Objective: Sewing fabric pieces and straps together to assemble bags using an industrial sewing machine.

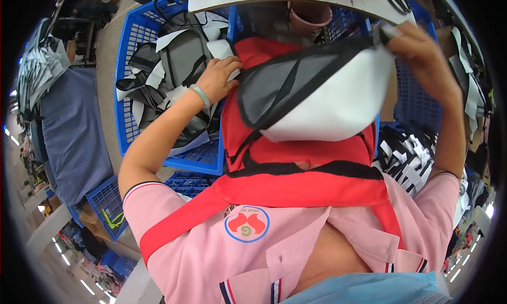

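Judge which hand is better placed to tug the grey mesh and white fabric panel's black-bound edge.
Right, probably. The right hand already pinches the panel at its upper corner; the left hand rests on the red fabric beside it.

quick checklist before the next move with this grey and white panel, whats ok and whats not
1. Right hand pinches the top corner of the panel: ok.
2. Left hand on the panel's left edge: touching there, actual grip cannot tell.
3. Panel lifted off the red piece: ok, the red piece drapes below it.
4. Black trim flat along the mesh: cannot tell, it curves.
5. Blue crate within left reach: ok, it holds grey cut pieces.
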`<act>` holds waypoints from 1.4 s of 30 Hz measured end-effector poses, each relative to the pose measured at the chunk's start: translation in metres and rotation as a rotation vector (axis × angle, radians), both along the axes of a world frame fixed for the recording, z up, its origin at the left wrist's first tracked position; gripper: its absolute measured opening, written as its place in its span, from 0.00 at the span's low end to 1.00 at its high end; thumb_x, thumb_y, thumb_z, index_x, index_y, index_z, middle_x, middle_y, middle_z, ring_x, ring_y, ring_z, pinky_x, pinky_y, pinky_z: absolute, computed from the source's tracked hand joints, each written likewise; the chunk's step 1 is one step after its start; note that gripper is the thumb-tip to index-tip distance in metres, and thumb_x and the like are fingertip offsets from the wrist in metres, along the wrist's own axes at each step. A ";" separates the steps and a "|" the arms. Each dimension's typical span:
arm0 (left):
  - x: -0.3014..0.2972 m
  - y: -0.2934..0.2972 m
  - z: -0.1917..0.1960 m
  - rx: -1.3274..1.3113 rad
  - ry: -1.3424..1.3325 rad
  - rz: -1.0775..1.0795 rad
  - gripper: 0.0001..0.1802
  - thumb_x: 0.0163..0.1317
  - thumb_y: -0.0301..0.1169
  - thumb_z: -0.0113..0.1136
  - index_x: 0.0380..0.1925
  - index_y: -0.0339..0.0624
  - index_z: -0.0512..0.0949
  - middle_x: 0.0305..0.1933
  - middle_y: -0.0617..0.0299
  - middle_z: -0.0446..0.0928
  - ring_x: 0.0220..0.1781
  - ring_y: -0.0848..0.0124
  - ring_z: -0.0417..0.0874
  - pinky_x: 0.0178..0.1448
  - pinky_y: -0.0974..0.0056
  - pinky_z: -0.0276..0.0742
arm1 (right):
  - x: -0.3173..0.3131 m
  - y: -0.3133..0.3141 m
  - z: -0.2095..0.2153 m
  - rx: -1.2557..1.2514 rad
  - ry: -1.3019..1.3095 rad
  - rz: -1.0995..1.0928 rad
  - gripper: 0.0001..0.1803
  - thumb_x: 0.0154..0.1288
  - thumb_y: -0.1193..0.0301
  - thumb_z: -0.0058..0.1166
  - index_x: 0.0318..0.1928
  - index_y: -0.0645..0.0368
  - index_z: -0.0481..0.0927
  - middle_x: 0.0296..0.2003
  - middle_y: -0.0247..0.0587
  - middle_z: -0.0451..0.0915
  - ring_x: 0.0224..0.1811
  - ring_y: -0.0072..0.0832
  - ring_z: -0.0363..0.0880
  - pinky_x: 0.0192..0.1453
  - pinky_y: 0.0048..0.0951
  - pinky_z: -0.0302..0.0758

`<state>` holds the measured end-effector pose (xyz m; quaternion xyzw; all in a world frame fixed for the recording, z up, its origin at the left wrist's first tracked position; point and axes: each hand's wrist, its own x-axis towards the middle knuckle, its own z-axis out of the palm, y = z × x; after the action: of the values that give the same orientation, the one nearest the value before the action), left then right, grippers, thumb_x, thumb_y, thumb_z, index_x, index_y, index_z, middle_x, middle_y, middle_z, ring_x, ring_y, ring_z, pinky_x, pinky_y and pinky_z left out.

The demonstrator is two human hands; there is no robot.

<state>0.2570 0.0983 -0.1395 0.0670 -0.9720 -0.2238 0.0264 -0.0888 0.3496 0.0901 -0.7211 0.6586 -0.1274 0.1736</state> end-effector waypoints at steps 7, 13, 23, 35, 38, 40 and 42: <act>-0.078 0.069 0.025 0.028 0.278 0.039 0.15 0.61 0.31 0.57 0.48 0.44 0.76 0.45 0.54 0.78 0.47 0.54 0.79 0.51 0.55 0.72 | -0.127 0.097 0.041 -0.275 0.123 -0.342 0.21 0.58 0.82 0.52 0.54 0.62 0.77 0.59 0.39 0.73 0.55 0.29 0.72 0.60 0.27 0.66; -0.125 0.074 -0.013 0.049 -0.037 -0.208 0.10 0.55 0.24 0.52 0.36 0.43 0.80 0.37 0.51 0.80 0.40 0.50 0.81 0.43 0.51 0.75 | -0.140 0.106 0.035 0.219 0.238 -0.469 0.15 0.63 0.76 0.52 0.50 0.63 0.77 0.50 0.40 0.77 0.54 0.29 0.73 0.61 0.28 0.66; -0.134 0.081 -0.032 -0.067 -0.259 -0.214 0.19 0.54 0.28 0.51 0.48 0.37 0.77 0.51 0.45 0.78 0.53 0.48 0.77 0.55 0.52 0.73 | 0.056 0.014 -0.096 -0.036 0.011 0.188 0.18 0.59 0.72 0.57 0.51 0.53 0.78 0.52 0.41 0.75 0.56 0.42 0.72 0.62 0.38 0.69; -0.117 0.107 -0.039 -0.414 -0.013 -0.039 0.15 0.55 0.33 0.61 0.43 0.42 0.80 0.38 0.57 0.81 0.39 0.56 0.80 0.48 0.53 0.71 | 0.051 -0.067 -0.184 0.022 0.404 0.374 0.12 0.49 0.60 0.63 0.32 0.52 0.83 0.35 0.33 0.82 0.42 0.35 0.77 0.55 0.30 0.67; -0.135 0.106 0.014 -0.138 0.127 0.023 0.06 0.60 0.31 0.55 0.32 0.41 0.77 0.32 0.56 0.80 0.34 0.54 0.80 0.43 0.56 0.72 | 0.034 -0.049 -0.125 -0.052 0.330 0.278 0.11 0.51 0.60 0.62 0.31 0.52 0.83 0.32 0.36 0.81 0.40 0.36 0.77 0.48 0.37 0.70; -0.139 0.094 0.080 0.311 -0.017 -0.088 0.12 0.62 0.34 0.58 0.30 0.34 0.75 0.28 0.52 0.80 0.30 0.52 0.78 0.36 0.56 0.72 | 0.024 -0.039 -0.070 -0.005 0.175 0.184 0.10 0.51 0.64 0.61 0.28 0.56 0.77 0.28 0.37 0.76 0.37 0.37 0.76 0.47 0.35 0.67; -0.141 0.095 0.147 0.916 -0.191 -0.197 0.15 0.63 0.37 0.62 0.31 0.32 0.79 0.24 0.65 0.76 0.27 0.76 0.72 0.33 0.64 0.70 | 0.017 -0.024 -0.004 0.071 0.008 0.144 0.12 0.53 0.65 0.62 0.32 0.61 0.79 0.25 0.45 0.79 0.33 0.40 0.78 0.38 0.40 0.72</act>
<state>0.1159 0.1938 0.0077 -0.0003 -0.7731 -0.6235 -0.1167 -0.0718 0.3256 0.0859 -0.7603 0.6099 -0.0882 0.2052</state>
